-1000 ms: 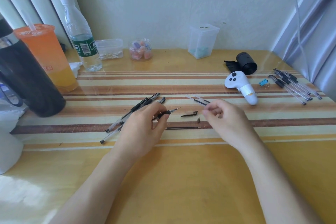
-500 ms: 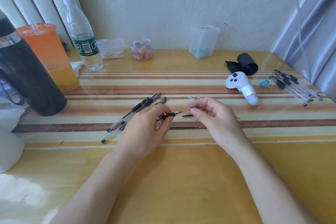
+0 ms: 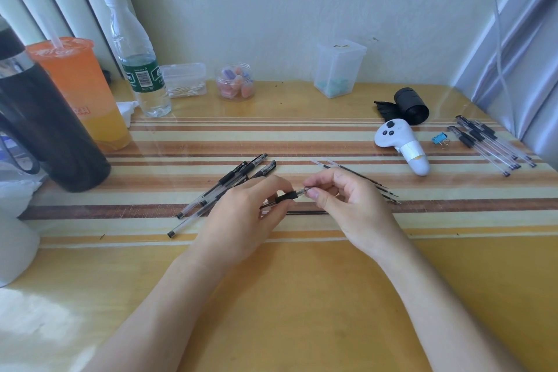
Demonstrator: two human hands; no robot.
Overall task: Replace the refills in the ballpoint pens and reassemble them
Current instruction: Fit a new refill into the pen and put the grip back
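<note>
Head view shows the left hand (image 3: 241,214) gripping a pen (image 3: 285,197) by its black grip, thumb and fingers closed around the barrel. The right hand (image 3: 341,199) pinches the pen's clear tip end between thumb and forefinger. Just beyond the left fingers lies a bundle of pens (image 3: 223,187); just beyond the right fingers lie loose refills (image 3: 362,178). One refill (image 3: 305,212) rests beneath both hands on the table (image 3: 302,296).

Green label with a barcode on the water bottle (image 3: 137,60), its white characters too small to read, red lettering low on the orange drink cup (image 3: 80,90) and white script on its lid, both illegible
</note>
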